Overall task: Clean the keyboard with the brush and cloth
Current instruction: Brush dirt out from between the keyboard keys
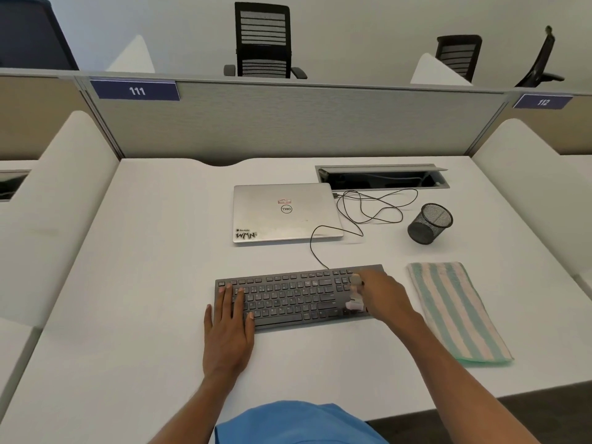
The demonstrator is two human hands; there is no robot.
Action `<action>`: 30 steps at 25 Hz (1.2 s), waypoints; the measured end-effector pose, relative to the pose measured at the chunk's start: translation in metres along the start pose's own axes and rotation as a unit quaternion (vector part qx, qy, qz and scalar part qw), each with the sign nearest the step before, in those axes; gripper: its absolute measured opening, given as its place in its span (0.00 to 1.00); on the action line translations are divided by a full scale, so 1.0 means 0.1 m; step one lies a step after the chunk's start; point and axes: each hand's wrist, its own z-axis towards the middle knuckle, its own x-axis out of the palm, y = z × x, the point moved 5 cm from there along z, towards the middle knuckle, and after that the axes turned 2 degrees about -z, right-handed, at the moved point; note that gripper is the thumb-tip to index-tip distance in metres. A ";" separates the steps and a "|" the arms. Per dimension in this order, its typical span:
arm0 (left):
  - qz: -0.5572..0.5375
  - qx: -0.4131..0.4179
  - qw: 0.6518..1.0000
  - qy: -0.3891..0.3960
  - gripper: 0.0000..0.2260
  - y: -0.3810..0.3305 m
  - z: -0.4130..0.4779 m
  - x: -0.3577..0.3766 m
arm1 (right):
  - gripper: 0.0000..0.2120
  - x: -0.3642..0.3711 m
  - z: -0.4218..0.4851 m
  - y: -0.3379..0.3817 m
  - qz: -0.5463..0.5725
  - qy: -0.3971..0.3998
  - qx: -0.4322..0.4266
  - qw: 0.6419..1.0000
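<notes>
Near the front of the white desk, the dark keyboard is laid flat, its long side facing the person. Its left end is pressed by the left hand, whose fingers are stretched straight across the keys. A small pale brush is gripped in the curled fingers of the right hand and is held against the keys at the right end. Just right of the keyboard, a folded green-and-pink striped cloth is spread on the desk, touched by neither hand. Behind the keyboard a closed silver laptop is seen, joined to it by a thin black cable. A black mesh cup is set to the right of the laptop.
</notes>
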 end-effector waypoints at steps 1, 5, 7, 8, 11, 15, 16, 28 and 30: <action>0.000 -0.001 1.000 0.001 0.28 0.01 0.00 0.00 | 0.06 0.00 0.05 -0.05 0.010 -0.032 0.010 0.999; 0.001 0.001 1.000 0.001 0.28 0.00 0.00 0.01 | 0.16 0.12 0.11 0.00 0.030 -0.125 -0.004 0.992; -0.003 0.001 1.000 -0.002 0.28 -0.01 0.00 0.00 | 0.17 0.23 0.05 0.01 0.060 -0.155 -0.013 0.986; -0.004 0.002 1.000 -0.004 0.28 -0.01 0.00 0.00 | 0.16 0.32 0.00 -0.02 0.064 -0.153 -0.009 0.986; -0.004 0.001 1.000 -0.002 0.28 -0.01 0.00 -0.01 | 0.12 0.49 -0.16 -0.11 0.043 -0.128 -0.012 0.991; -0.004 0.000 1.000 0.000 0.28 -0.01 -0.01 0.00 | 0.18 0.29 -0.11 -0.03 -0.004 -0.113 0.002 0.994; -0.003 -0.001 1.000 0.001 0.28 0.00 -0.01 0.01 | 0.19 0.20 -0.09 0.03 0.005 -0.121 -0.001 0.993; 0.003 -0.001 1.000 0.000 0.28 0.00 -0.01 0.01 | 0.17 0.24 -0.16 -0.07 0.042 -0.116 0.003 0.992; 0.004 -0.002 1.000 0.001 0.29 0.00 0.00 0.01 | 0.20 0.15 -0.17 -0.01 0.089 -0.148 -0.010 0.985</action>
